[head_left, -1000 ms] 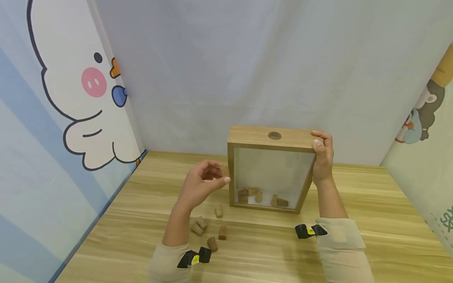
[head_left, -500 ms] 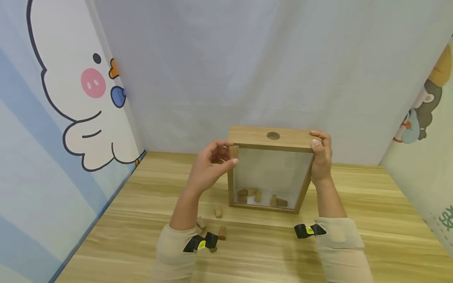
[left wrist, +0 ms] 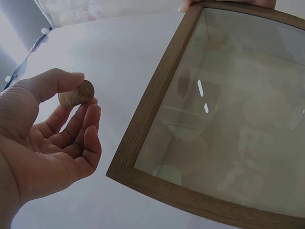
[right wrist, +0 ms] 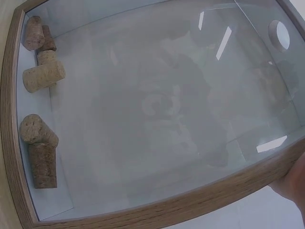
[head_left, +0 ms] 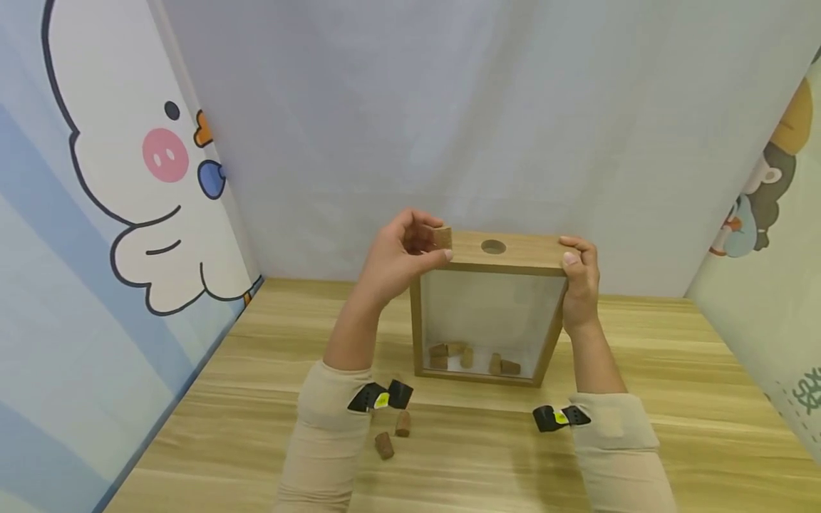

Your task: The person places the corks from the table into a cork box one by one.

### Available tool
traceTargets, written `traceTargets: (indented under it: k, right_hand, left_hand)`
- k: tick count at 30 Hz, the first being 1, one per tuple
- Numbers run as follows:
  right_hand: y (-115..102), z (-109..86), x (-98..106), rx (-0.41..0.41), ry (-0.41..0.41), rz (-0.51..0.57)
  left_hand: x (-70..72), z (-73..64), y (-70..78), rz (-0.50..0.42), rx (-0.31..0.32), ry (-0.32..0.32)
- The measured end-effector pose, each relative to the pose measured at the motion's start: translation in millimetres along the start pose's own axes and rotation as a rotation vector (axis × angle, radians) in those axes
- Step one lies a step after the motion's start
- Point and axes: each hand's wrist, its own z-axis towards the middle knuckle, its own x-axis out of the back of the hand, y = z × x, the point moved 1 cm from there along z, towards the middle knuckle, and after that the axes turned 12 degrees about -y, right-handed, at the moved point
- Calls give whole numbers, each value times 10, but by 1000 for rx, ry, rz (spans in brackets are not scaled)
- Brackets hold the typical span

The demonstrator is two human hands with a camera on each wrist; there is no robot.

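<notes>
A wooden shadow box with a clear front and a round hole in its top stands on the table. Several corks lie inside along its bottom. My left hand pinches a cork between thumb and fingers, level with the box's top at its left end, left of the hole. At the opposite end, my right hand grips the top right corner, thumb at the front edge and fingers over the top. Only a bit of that hand shows in the right wrist view.
Two loose corks, a reddish one and a brown one, lie on the wooden table in front of the box. My left sleeve covers the area beside them. A pale curtain hangs behind.
My left hand has risen with the cork from beside the box's left side to the level of its top, moving right. My right hand keeps its grip on the corner.
</notes>
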Motion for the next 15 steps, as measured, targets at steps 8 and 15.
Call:
traceTargets:
  k: [8, 15]
  right_hand:
    - [1, 9, 16, 1, 7, -4]
    - [-19, 6, 12, -20, -9, 13]
  left_hand:
    - [-68, 272, 71, -83, 163, -27]
    - [-145, 456, 92, -100, 306, 1]
